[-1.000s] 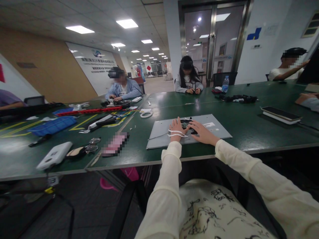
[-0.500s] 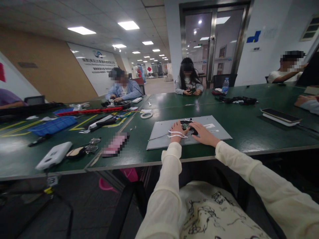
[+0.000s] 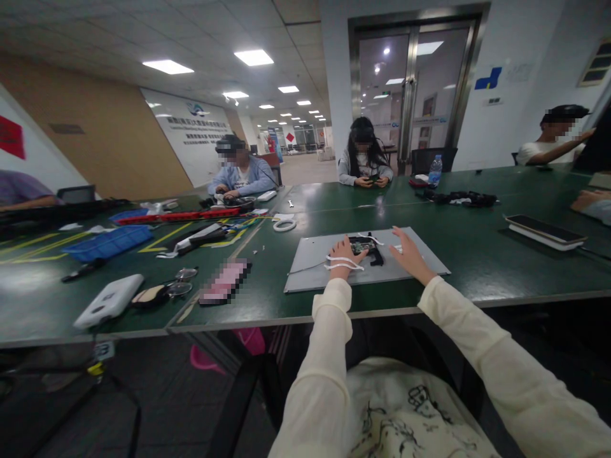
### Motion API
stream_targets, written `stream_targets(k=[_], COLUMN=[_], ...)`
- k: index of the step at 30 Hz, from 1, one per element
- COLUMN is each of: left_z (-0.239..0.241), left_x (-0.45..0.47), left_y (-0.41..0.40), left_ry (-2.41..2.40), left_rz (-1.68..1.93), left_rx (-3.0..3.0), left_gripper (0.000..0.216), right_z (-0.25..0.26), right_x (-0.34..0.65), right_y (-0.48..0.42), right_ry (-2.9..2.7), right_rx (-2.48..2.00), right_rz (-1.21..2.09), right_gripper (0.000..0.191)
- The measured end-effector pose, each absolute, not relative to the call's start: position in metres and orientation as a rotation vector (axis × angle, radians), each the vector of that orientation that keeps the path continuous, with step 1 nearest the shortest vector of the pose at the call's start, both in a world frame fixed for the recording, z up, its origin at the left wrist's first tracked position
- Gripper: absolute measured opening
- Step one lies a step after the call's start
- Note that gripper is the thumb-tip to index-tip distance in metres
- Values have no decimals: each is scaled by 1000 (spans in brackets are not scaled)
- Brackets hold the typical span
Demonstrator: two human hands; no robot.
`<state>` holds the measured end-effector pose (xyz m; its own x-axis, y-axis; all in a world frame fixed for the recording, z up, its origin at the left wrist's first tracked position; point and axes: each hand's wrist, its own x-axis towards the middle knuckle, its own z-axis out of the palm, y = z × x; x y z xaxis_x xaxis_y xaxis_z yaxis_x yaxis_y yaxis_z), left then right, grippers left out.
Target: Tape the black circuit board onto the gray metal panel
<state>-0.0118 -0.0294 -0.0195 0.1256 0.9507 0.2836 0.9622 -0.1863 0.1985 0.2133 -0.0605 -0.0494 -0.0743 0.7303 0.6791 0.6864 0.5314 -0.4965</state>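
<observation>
A black device with a bare green circuit board (image 3: 366,245) lies on a grey flat panel (image 3: 305,270) in front of me. My left hand (image 3: 344,259) grips the device's left side, thumb near its lower edge and fingers at the upper left. White bands cross the back of that hand near the wrist. Just right of the device, my right hand (image 3: 411,256) is raised over the panel, fingers and thumb apart, touching nothing I can make out. A thin white strip (image 3: 373,238) curves by the device's upper edge.
Left of the panel are a pink phone (image 3: 225,281), glasses (image 3: 180,284), a white power bank (image 3: 109,300), a blue tray (image 3: 109,243) and a white tape roll (image 3: 285,225). A phone on a white box (image 3: 544,230) lies right. People sit across the table.
My right hand has let go of the device's right side and moved right, its fingers spreading. The device's dark right part now shows. My left hand stays at the device.
</observation>
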Motion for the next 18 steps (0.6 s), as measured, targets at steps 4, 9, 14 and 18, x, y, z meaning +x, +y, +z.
stream_targets(k=[4, 9, 14, 18], left_z=[-20, -20, -19, -18], left_x=[-12, -12, -12, -14], left_y=[-29, -28, -28, -28], left_ry=[-2002, -2025, -2025, -2019], left_rz=[-507, -503, -496, -482], left_rx=[-2328, -2310, -2326, -2365], left_gripper=[91, 92, 93, 91], right_z=[-65, -64, -59, -59], right_x=[225, 224, 225, 226], right_y=[-55, -62, -63, -63], right_ry=[-1805, -1929, -2061, -2083], right_rx=[-1573, -1980, -2006, -2020], right_rz=[0, 80, 101, 88], right_gripper=[60, 58, 54, 55])
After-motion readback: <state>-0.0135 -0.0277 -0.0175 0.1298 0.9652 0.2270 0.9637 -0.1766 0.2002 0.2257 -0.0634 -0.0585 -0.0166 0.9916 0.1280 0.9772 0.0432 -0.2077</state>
